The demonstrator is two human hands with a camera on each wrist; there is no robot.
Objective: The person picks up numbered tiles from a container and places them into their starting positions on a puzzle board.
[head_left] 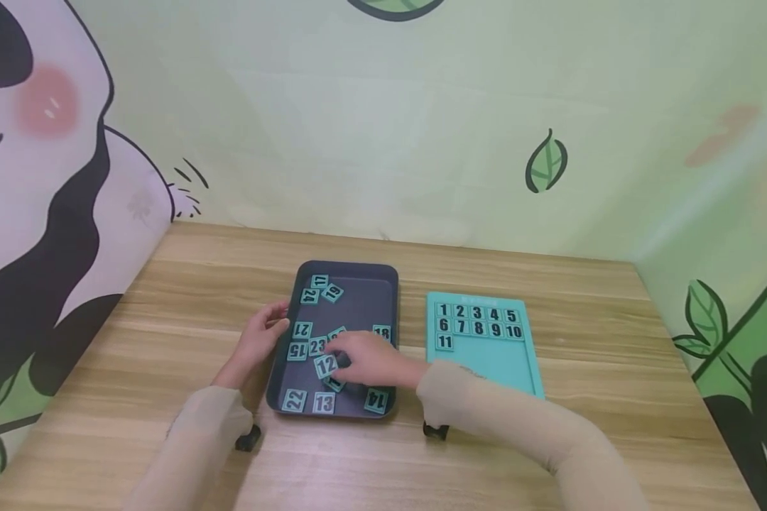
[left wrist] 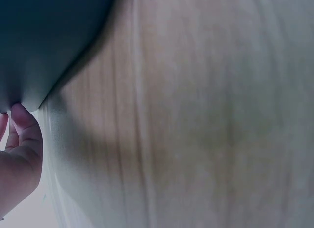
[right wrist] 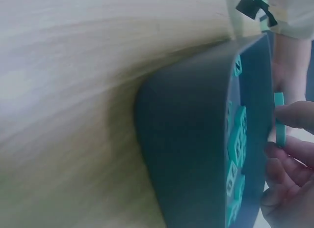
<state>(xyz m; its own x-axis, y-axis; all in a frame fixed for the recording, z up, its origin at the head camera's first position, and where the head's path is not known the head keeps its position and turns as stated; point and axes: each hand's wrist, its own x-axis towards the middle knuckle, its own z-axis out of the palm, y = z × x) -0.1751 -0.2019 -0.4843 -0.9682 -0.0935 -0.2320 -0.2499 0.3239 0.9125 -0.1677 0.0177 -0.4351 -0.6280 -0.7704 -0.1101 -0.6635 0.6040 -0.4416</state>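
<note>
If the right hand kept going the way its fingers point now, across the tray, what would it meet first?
The right hand, pinching tile 12, points left across the dark tray. First in line look tiles 23 and 15, then the left hand at the tray's edge; depth is uncertain.

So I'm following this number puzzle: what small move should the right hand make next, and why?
Probably lift tile 12, pinched by the right hand, across to the teal board. The board shows 1 to 11, with the space beside 11 open.

Teal tile 12 (head_left: 325, 365), tilted above tray (head_left: 358, 280)
</note>
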